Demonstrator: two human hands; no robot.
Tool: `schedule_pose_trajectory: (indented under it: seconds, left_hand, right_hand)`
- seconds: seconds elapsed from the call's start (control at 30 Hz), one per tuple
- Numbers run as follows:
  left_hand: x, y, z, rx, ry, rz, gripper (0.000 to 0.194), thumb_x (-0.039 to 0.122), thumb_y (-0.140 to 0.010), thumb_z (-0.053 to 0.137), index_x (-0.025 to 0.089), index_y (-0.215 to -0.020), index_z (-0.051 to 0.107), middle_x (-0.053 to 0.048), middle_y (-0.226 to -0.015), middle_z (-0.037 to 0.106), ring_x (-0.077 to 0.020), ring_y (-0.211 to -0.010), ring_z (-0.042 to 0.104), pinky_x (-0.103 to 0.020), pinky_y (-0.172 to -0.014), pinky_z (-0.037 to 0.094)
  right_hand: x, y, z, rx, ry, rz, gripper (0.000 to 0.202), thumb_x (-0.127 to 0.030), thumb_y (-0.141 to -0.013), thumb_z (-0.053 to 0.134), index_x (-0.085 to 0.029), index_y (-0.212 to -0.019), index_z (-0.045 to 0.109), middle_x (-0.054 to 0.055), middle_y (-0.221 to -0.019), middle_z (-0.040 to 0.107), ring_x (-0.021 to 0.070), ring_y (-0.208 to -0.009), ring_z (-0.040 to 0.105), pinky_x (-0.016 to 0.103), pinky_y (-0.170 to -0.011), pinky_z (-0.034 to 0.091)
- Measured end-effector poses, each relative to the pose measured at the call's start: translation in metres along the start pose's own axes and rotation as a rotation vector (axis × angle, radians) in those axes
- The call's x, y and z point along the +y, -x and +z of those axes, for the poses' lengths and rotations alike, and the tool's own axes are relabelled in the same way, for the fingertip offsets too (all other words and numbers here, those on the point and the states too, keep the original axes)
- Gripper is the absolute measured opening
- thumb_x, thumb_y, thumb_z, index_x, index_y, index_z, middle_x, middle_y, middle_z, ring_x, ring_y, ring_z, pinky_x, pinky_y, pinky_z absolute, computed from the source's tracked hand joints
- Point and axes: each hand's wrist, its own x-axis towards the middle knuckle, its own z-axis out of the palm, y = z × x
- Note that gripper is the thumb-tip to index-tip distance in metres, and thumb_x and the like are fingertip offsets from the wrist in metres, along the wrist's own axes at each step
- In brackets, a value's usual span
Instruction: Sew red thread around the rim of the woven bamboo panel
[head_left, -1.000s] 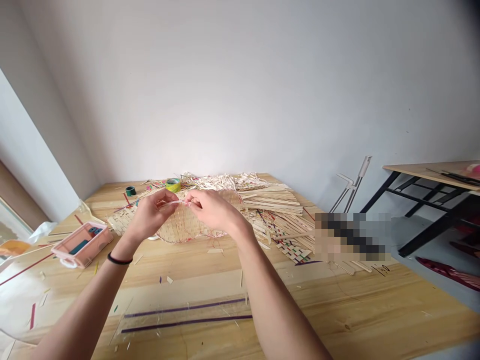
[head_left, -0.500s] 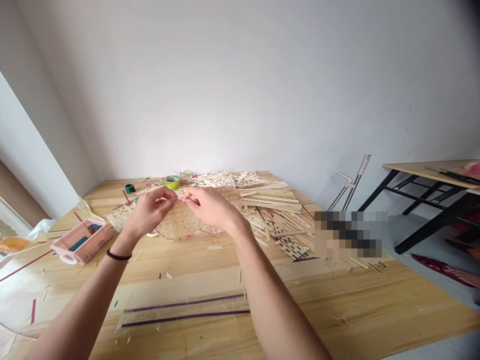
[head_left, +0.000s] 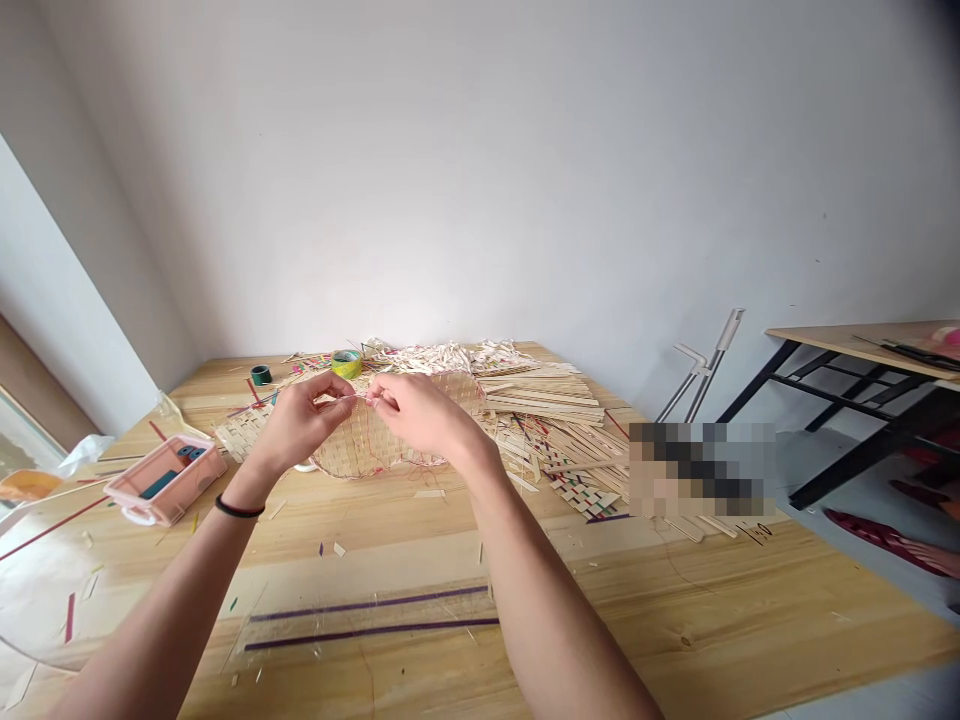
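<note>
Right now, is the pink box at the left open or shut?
Open: no lid covers the pink box, and a flat teal item shows inside it.

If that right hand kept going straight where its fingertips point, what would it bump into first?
Beyond the thin strand it seems to pinch, the right hand would likely meet the fingertips of the left hand, though depth is hard to judge.
</note>
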Motion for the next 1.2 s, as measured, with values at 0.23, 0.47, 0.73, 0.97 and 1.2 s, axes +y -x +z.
schedule_pose_trajectory:
  seconds: [0.23, 0.47, 0.73, 0.97, 1.2]
  left_hand:
    - [0.001, 0.001, 0.001, 0.007, 0.005, -0.043, 0.027, 0.046, -0.086, 0.067, 0.02, -0.083, 0.072, 0.001, -0.071, 0.065, -0.0101, -0.054, 0.043, -0.024, -0.051, 0.037]
    - [-0.003, 0.001, 0.004, 0.037, 0.057, -0.048, 0.024, 0.045, -0.082, 0.071, 0.021, -0.081, 0.071, 0.0, -0.073, 0.068, -0.0109, -0.054, 0.044, -0.025, -0.053, 0.04]
    - [-0.001, 0.001, 0.003, 0.072, 0.039, -0.057, 0.025, 0.045, -0.082, 0.071, 0.02, -0.08, 0.073, 0.0, -0.074, 0.07, -0.0111, -0.055, 0.046, -0.025, -0.054, 0.042]
    - [0.002, 0.002, 0.005, 0.057, 0.024, -0.041, 0.023, 0.043, -0.085, 0.069, 0.021, -0.081, 0.073, 0.0, -0.07, 0.068, -0.0137, -0.061, 0.052, -0.025, -0.06, 0.046]
    - [0.004, 0.003, 0.006, 0.074, -0.016, -0.039, 0.023, 0.043, -0.085, 0.067, 0.021, -0.08, 0.071, 0.001, -0.07, 0.067, -0.0135, -0.061, 0.052, -0.025, -0.061, 0.047]
  right_hand:
    - [-0.005, -0.001, 0.005, 0.021, -0.001, 0.033, 0.016, -0.012, -0.097, 0.052, -0.017, -0.086, 0.061, 0.002, -0.077, 0.062, 0.013, -0.064, 0.041, 0.028, -0.064, 0.029]
    - [-0.008, 0.0, 0.009, 0.027, 0.024, 0.081, 0.015, -0.01, -0.095, 0.054, -0.018, -0.083, 0.06, 0.003, -0.077, 0.065, 0.0135, -0.063, 0.047, 0.029, -0.062, 0.03]
    - [-0.011, -0.002, 0.016, 0.021, 0.074, 0.08, 0.01, -0.014, -0.1, 0.052, -0.016, -0.097, 0.061, 0.008, -0.083, 0.067, 0.0166, -0.067, 0.051, 0.03, -0.061, 0.029]
    - [-0.012, -0.006, 0.023, 0.044, 0.078, 0.113, 0.01, -0.015, -0.102, 0.049, -0.016, -0.104, 0.059, 0.012, -0.091, 0.069, 0.0211, -0.075, 0.058, 0.031, -0.062, 0.029]
    - [-0.013, -0.003, 0.018, 0.066, 0.041, 0.141, 0.011, -0.014, -0.104, 0.051, -0.017, -0.1, 0.061, 0.009, -0.093, 0.071, 0.0171, -0.073, 0.059, 0.029, -0.062, 0.034]
